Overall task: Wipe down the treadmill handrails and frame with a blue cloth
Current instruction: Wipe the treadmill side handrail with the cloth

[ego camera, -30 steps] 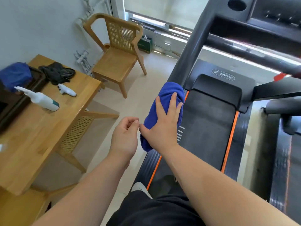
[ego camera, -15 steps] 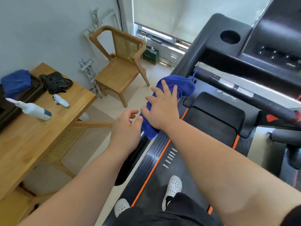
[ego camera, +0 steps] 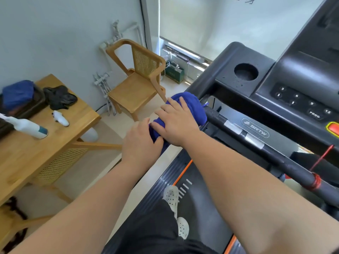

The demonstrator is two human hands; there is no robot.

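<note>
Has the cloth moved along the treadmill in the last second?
Yes. The cloth has climbed the left upright, from low beside the belt to just under the console's cup holder, with the right hand pressing on it.

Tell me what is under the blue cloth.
The blue cloth is wrapped over the treadmill's left handrail. The right hand presses on top; the left hand grips its lower end. The covered rail section is hidden.

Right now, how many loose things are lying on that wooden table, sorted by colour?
Blue: 1, a bunched cloth on the dark tray at the table's far left
Black: 1, a crumpled pair of gloves
White: 2, a spray bottle lying on its side and a small white gadget
Total: 4, not counting the tray
</note>
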